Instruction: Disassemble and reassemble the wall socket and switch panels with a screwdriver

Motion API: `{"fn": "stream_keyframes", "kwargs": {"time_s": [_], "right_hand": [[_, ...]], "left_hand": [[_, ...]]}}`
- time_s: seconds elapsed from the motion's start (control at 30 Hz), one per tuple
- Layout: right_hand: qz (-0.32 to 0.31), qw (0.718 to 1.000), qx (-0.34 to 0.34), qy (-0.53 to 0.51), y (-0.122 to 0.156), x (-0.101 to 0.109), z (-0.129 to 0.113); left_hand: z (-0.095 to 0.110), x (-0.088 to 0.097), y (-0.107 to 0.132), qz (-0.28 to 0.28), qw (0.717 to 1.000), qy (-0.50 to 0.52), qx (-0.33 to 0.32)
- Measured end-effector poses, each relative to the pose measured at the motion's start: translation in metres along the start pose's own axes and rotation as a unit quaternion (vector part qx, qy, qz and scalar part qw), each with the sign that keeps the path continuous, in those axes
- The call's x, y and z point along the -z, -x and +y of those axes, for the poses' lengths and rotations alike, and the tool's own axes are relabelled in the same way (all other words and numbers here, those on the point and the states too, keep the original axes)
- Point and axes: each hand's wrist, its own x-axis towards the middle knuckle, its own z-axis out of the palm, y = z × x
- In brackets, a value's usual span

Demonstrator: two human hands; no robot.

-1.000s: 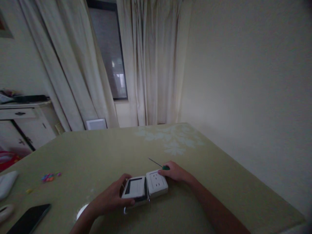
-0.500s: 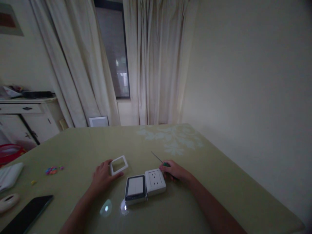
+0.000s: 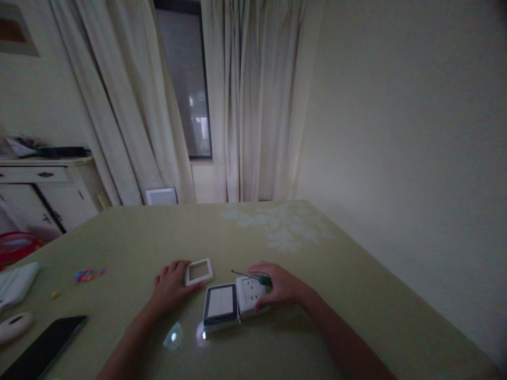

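Note:
My left hand (image 3: 171, 286) grips a white rectangular cover frame (image 3: 209, 272) by its left side, thumb below and fingers above. The frame is close to the tabletop; I cannot tell whether it touches. My right hand (image 3: 279, 285) has a screwdriver (image 3: 264, 280) with a green handle tucked in it, the thin shaft pointing left. Its thumb and fingers also span the near and far edges of a white wall socket (image 3: 247, 293), hiding its right side. Joined to the socket's left is a wall switch (image 3: 221, 302) with its dark surround exposed.
On the left of the table (image 3: 130, 248) lie a black phone (image 3: 45, 345), a white rounded object (image 3: 15, 326), a white box-like item (image 3: 18, 284) and several small colourful pieces (image 3: 84, 275). A wall (image 3: 415, 158) runs along the right side.
My right hand has moved over the socket, closing around its edges, and the screwdriver has swung lower and flatter. My left hand has shifted the frame slightly right and laid it flatter.

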Motion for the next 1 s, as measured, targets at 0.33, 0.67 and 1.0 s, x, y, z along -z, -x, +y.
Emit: {"fn": "stream_keyframes", "kwargs": {"time_s": [0.33,0.67,1.0], "right_hand": [[-0.030,0.998,0.044,0.022,0.005,0.005,-0.004],[0.087,0.991,-0.070,0.077,-0.051,0.009,0.024],[0.052,0.990,-0.068,0.114,-0.081,0.007,0.023]], "left_hand": [[0.005,-0.003,-0.002,-0.010,0.989,0.128,-0.073],[0.052,0.007,0.032,-0.093,0.947,0.267,-0.152],[0.060,0.012,0.052,-0.226,0.935,0.222,-0.159]]}}
